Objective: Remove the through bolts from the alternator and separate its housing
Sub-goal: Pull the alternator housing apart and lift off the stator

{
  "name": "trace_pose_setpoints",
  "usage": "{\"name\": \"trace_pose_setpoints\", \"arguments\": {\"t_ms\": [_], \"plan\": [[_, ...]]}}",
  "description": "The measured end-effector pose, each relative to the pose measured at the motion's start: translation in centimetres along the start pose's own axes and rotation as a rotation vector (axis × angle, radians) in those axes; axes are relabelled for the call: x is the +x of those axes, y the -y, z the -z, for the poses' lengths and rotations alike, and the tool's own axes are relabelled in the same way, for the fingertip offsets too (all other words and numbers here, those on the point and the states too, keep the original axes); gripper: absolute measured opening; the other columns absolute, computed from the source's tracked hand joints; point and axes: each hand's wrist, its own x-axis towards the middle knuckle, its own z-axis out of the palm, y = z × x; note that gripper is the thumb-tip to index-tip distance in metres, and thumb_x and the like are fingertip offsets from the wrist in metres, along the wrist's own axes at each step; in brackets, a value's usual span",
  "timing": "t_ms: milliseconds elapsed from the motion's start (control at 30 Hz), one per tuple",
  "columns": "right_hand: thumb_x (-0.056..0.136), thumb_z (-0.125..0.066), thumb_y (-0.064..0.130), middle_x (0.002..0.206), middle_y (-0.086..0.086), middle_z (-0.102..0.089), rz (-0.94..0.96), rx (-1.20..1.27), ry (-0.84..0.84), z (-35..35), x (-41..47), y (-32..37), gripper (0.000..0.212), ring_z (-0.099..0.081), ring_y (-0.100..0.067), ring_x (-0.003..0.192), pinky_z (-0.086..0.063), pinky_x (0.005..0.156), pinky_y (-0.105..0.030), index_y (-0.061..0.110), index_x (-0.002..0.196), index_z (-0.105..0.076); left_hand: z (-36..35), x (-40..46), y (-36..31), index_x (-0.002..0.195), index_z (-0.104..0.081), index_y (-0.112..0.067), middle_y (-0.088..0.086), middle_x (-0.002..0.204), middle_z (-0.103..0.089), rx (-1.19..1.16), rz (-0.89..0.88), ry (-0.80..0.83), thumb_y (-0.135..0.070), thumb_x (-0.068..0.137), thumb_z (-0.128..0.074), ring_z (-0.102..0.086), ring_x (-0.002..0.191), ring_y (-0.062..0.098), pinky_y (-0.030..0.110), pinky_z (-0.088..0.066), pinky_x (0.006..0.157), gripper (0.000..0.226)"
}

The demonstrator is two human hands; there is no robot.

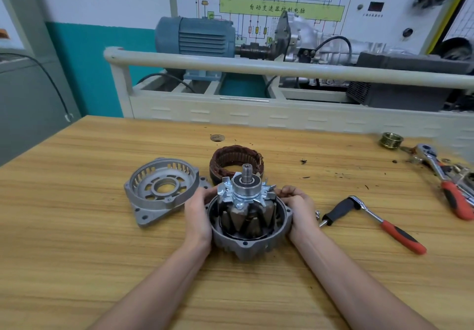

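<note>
The rear housing half (246, 246) of the alternator stands on the wooden bench at the centre, with the rotor (246, 196) upright inside it, shaft and bearing pointing up. My left hand (198, 214) grips the housing's left side, fingers curled round its rim. My right hand (298, 209) grips the right side the same way. The front housing half (159, 191) lies apart to the left, open side up. The copper-wound stator (234, 156) sits just behind the rotor. A small bolt (318, 214) lies beside my right hand.
A ratchet with a black and red handle (372, 219) lies to the right of my right hand. Further right are a second ratchet (446, 181) and a pulley (391, 140). A training rig with a blue motor (197, 37) stands behind the bench.
</note>
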Motion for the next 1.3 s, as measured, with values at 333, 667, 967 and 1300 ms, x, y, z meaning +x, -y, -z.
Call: {"name": "trace_pose_setpoints", "arguments": {"t_ms": [333,667,967,1300], "plan": [[0.077,-0.037,-0.022,0.052,-0.003,-0.062,0.038,-0.192,0.003,0.3,0.4,0.3,0.035,-0.056,-0.017,0.049,-0.044,0.04,-0.018,0.007,0.065,-0.053,-0.3,0.2,-0.7,0.078,-0.073,-0.013,0.007,0.089,-0.073,0.083,-0.011,0.014,-0.028,0.09,-0.044,-0.064,0.093,0.025,0.039,-0.049,0.084,0.034],[0.086,-0.054,-0.007,0.073,-0.007,-0.065,0.34,-0.649,0.061,1.3,1.3,1.0,0.029,-0.061,-0.024,0.075,-0.049,0.063,-0.031,0.013,0.067,-0.063,-0.5,0.2,-1.6,0.078,-0.068,-0.019,0.004,0.088,-0.068,0.33,-0.098,0.084,-0.008,0.093,-0.047,-0.064,0.089,0.017,0.019,-0.049,0.064,0.028],[0.089,-0.053,-0.002,0.082,-0.011,-0.067,0.335,-0.761,0.104,1.4,1.4,1.2,0.027,-0.063,-0.031,0.088,-0.052,0.078,-0.043,0.013,0.07,-0.065,-0.5,0.3,-1.5,0.082,-0.065,-0.017,0.005,0.091,-0.066,0.386,-0.105,0.092,-0.006,0.095,-0.044,-0.062,0.088,0.014,0.015,-0.048,0.061,0.027],[0.09,-0.051,-0.003,0.085,-0.013,-0.067,0.326,-0.751,0.121,1.5,1.4,1.2,0.028,-0.063,-0.032,0.089,-0.052,0.079,-0.043,0.013,0.07,-0.064,-0.4,0.3,-1.6,0.085,-0.066,-0.015,0.006,0.094,-0.066,0.414,-0.102,0.106,-0.006,0.095,-0.044,-0.062,0.09,0.014,0.02,-0.048,0.067,0.025]]}}
